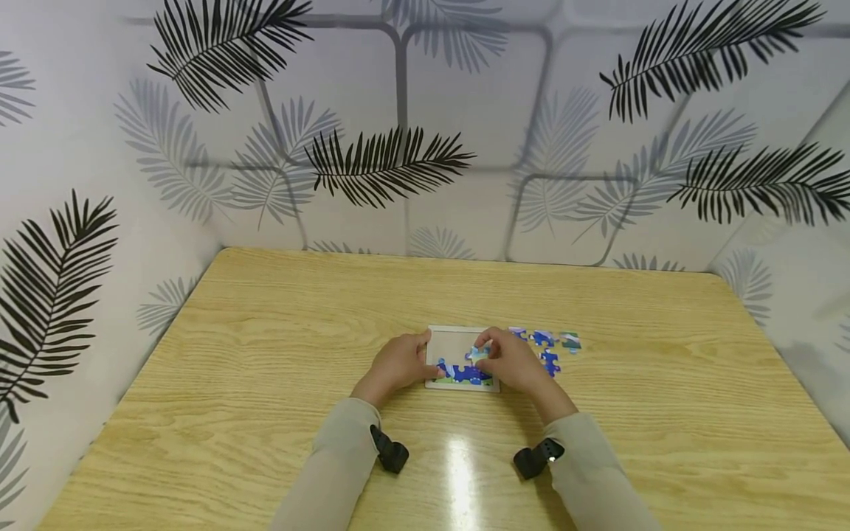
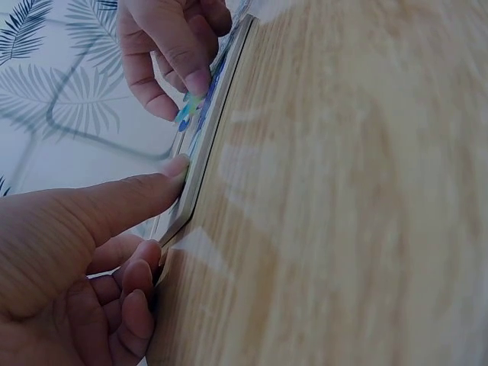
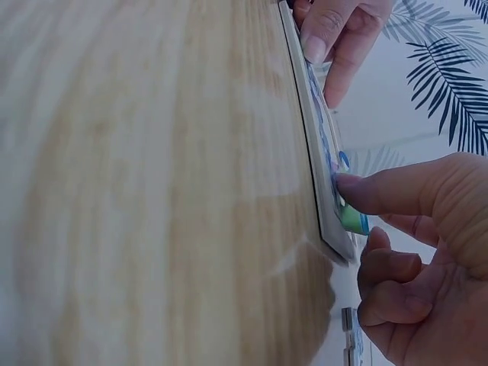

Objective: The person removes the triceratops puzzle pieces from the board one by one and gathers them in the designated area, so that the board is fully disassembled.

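Note:
A white-rimmed puzzle tray [image 1: 458, 327] lies on the table, with joined blue and green jigsaw pieces [image 1: 462, 375] along its near side. My left hand [image 1: 401, 360] grips the tray's left side, thumb over the rim and the other fingers along the outer edge, as the left wrist view shows. Over the tray's right part, my right hand [image 1: 518, 363] pinches a light blue and green jigsaw piece [image 1: 476, 355] between thumb and fingers. That piece [image 3: 354, 219] looks tilted in the right wrist view. Its lower edge is partly hidden by the thumb.
Several loose jigsaw pieces [image 1: 543, 338] lie right of the tray, some partly behind my right hand. The wooden table [image 1: 319, 310] meets a leaf-patterned backdrop [image 1: 458, 214] at its far edge. Each wrist wears a black camera [image 1: 393, 456].

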The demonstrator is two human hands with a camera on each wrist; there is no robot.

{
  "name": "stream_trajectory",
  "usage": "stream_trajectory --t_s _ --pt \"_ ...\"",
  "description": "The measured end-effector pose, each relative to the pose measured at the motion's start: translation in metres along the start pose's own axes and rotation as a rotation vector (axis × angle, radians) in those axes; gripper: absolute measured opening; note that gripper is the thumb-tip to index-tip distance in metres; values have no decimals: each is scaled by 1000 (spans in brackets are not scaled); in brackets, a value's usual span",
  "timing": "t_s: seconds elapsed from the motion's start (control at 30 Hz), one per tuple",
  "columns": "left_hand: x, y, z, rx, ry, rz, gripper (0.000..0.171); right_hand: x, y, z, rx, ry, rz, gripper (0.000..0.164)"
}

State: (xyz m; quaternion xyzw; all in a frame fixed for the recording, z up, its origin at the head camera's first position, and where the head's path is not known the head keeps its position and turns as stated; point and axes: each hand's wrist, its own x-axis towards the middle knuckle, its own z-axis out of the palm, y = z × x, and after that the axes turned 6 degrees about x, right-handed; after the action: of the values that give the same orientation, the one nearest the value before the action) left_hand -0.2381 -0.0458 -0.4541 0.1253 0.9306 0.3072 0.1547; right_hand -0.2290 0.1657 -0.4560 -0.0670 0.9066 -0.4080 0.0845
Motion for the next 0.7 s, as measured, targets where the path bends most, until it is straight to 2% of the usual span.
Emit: stream_trajectory --t_s 0.13,0.27,0.53,0.7 --pt "0 0 0 3 -1 2 81 1 -3 -1 -19 10 -11 20" --pt "1 0 0 3 -3 5 81 1 -6 -2 -14 12 13 17" --pt "1 2 0 9 1 1 82 -3 -3 -9 145 68 46 10" --pt "0 2 0 25 -1 0 82 -4 5 -17 158 95 45 11"
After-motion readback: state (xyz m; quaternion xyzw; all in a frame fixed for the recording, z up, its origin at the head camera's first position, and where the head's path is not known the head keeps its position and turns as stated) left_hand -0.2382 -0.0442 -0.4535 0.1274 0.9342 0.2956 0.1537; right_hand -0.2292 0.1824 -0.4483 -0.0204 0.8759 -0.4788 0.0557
